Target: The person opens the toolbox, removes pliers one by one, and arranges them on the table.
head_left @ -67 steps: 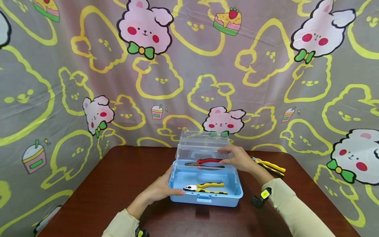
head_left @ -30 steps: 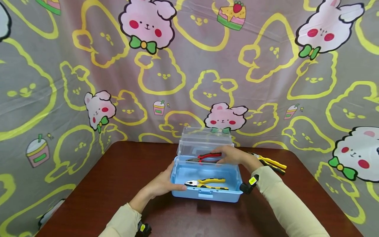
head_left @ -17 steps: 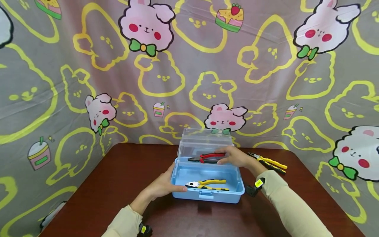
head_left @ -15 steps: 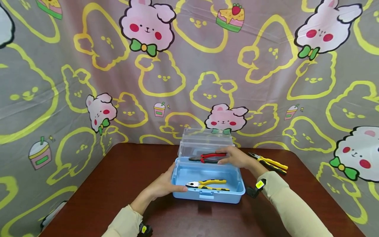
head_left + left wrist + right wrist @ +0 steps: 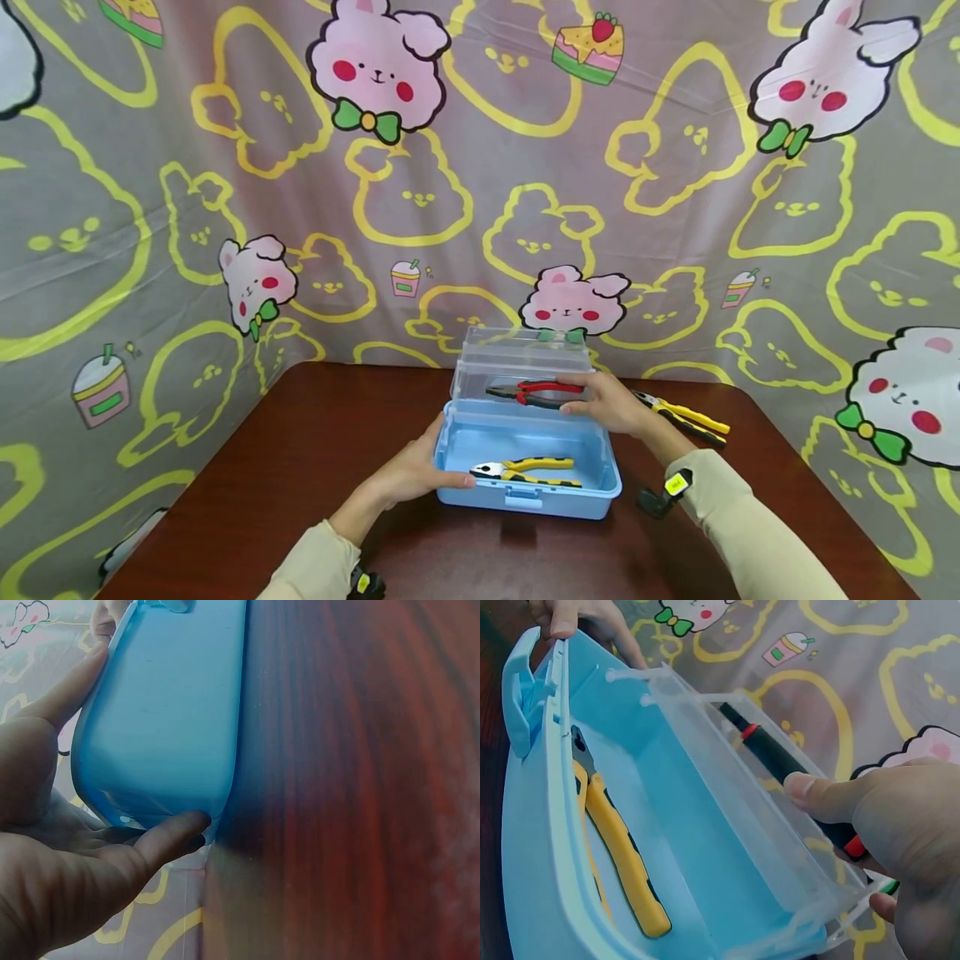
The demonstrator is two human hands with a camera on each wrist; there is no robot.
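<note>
Three pliers are counted! Red-handled pliers (image 5: 534, 387) are pinched by the right hand (image 5: 611, 406) above one blue box (image 5: 558, 500); yellow pliers (image 5: 538, 462) are seen inside, black-and-yellow pliers (image 5: 682, 411) on the table (image 5: 322, 467). The box's end is gripped by the left hand (image 5: 405, 473), thumb spread from fingers.

The left sleeve (image 5: 311, 562), seven o'clock, and right sleeve (image 5: 757, 525), four o'clock, are cream. Black wrist cameras (image 5: 654, 503) bear yellow labels (image 5: 677, 484).

We see soft, even light in the head view, with a pale sheen on the table (image 5: 450, 567) and a dark shadow before the blue box (image 5: 558, 502). We find the left wrist view dimmer and softer, its left hand (image 5: 82, 855) shaded.
</note>
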